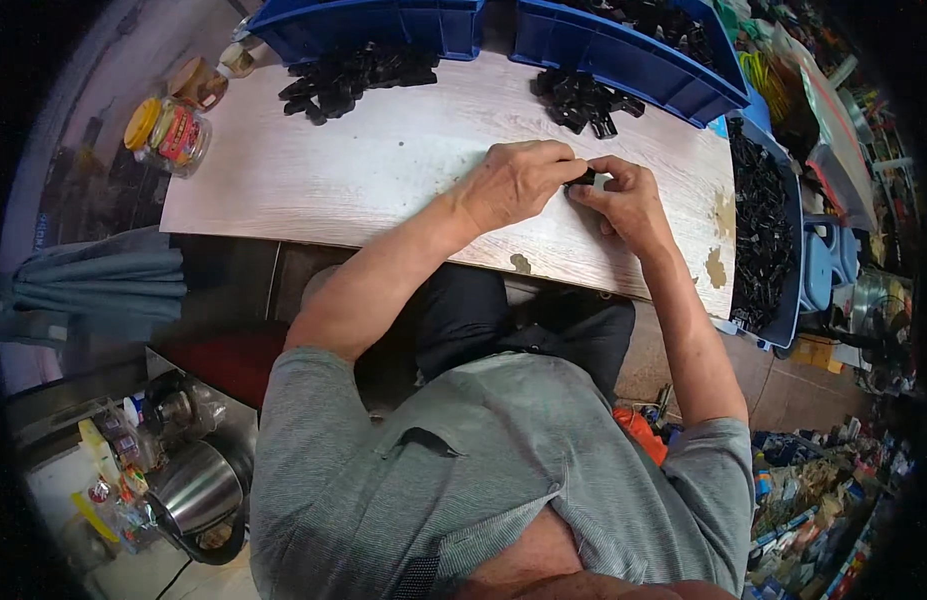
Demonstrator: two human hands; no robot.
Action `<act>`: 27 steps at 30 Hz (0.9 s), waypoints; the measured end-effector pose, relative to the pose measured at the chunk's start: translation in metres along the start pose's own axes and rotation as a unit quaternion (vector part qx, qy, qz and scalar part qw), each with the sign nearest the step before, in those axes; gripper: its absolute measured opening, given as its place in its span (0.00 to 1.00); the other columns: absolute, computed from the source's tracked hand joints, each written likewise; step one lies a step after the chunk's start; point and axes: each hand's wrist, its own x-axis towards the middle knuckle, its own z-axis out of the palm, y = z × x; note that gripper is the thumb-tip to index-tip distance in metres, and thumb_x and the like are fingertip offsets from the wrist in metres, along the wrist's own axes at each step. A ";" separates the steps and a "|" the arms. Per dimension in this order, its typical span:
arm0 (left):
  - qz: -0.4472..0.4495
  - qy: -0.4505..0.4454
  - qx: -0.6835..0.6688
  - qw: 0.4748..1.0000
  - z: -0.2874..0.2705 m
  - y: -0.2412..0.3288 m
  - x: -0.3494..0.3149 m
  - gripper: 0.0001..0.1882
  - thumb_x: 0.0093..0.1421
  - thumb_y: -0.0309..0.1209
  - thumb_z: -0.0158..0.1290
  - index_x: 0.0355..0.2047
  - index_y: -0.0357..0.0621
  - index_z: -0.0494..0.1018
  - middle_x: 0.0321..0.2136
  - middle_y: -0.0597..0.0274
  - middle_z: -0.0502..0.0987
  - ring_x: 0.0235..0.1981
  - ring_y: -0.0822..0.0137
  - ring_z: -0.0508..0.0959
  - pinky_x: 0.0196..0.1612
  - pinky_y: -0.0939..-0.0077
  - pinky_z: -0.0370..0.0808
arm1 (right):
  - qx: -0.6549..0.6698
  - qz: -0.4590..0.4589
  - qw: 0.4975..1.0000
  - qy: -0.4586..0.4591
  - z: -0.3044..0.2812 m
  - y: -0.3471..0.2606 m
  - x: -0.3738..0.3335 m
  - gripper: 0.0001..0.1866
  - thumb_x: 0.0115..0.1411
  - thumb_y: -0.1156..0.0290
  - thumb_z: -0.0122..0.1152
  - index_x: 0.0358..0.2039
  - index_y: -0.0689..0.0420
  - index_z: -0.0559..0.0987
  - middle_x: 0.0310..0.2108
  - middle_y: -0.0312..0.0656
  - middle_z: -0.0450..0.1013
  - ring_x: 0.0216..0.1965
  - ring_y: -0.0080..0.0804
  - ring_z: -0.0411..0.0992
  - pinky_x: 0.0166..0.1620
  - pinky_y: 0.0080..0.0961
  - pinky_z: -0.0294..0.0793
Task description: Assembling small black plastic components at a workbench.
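Over the right half of the pale wood-grain table (313,190), both hands meet at a small black plastic part (582,178). My left hand (520,182) closes on its left end with thumb and fingers. From the other side my right hand (628,200) pinches the same part between thumb and index finger. The fingers cover most of it, so its exact kind cannot be made out. Beyond the hands lies a pile of similar black parts (583,100). A second heap of black parts (358,78) spreads farther left.
Two blue bins, one left (368,28) and one right (623,55), line the table's far edge; the right one holds black parts. Another blue bin (783,280) full of black pieces stands along the right edge. A yellow-lidded jar (173,138) sits at the left corner.
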 end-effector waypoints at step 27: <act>-0.229 0.028 0.379 0.896 -0.081 -0.098 -0.027 0.14 0.62 0.28 0.51 0.46 0.41 0.81 0.44 0.55 0.81 0.46 0.51 0.77 0.46 0.57 0.78 | 0.159 0.033 0.966 0.201 -0.079 0.032 0.006 0.10 0.58 0.66 0.70 0.36 0.56 0.81 0.16 0.30 0.66 0.15 0.22 0.66 0.18 0.24 0.71</act>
